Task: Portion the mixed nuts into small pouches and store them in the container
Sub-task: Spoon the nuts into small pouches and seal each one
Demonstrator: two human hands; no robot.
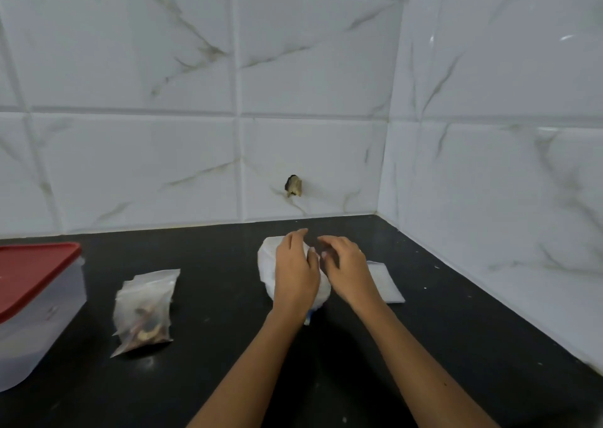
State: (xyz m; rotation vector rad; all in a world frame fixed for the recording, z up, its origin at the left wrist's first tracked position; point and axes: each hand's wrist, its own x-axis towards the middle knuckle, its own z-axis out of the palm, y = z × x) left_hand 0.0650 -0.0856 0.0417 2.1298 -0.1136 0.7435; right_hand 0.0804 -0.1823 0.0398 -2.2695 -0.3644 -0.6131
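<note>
White bag (pixel 266 264) is seen mid-counter, toward the far edge, mostly covered by both hands. Its contents are not visible.

Left hand (pixel 295 274) is laid over the bag's top and front, fingers fairly straight and pointing far. Whether the thumb pinches the bag's edge cannot be told. Right hand (pixel 347 269) is set at the bag's right side, fingers curled over its top. Small white bits of bag are seen between the two hands, but an actual grip cannot be told. Both forearms are bare and enter from the near edge. A small blue bit is seen under the left wrist, too small to identify.

Flat pouches (pixel 383 280) are laid just right of the bag, partly hidden by the right hand. They look empty.

Filled pouch (pixel 143 310) is placed well left of the bag, clear plastic with nuts (pixel 145 328) settled in its near end, its top end pointing far-right.

Container (pixel 39 323) is located at the far left edge, cut off by the frame: translucent body with the red lid (pixel 32 271) on.

Everything is set on a black counter (pixel 212 264). White marbled tile wall (pixel 146 153) is behind, with a corner at right. A chipped hole (pixel 293 186) is seen in the tile just beyond the bag.
</note>
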